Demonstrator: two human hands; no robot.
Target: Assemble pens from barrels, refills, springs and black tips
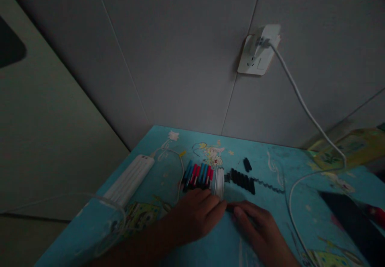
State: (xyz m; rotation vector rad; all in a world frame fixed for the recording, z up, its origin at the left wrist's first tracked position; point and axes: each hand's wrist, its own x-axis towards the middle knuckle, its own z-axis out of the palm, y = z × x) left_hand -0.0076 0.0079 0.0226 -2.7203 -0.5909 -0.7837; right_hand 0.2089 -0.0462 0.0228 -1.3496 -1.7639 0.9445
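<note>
My left hand [197,213] is closed, its curled fingertips meeting my right hand; what they grip is hidden. Between thumb and fingers, my right hand [260,225] pinches a small dark piece [231,207], mostly covered and too dim to name. Just beyond my left hand lies a row of red and blue pen-like tubes [198,174] with dark lower ends. Beside them, slim white sticks [219,182] lie lined up. To their right is a row of short black cylinders [243,181]. A separate black pair [247,164] rests farther back.
A white power strip [132,179] lies at left on the blue cartoon-print tabletop [168,170]. From a wall socket [255,54], a white cable [300,98] drops to the table's right side. A dark flat panel [351,219] and a yellow object [351,146] are at right.
</note>
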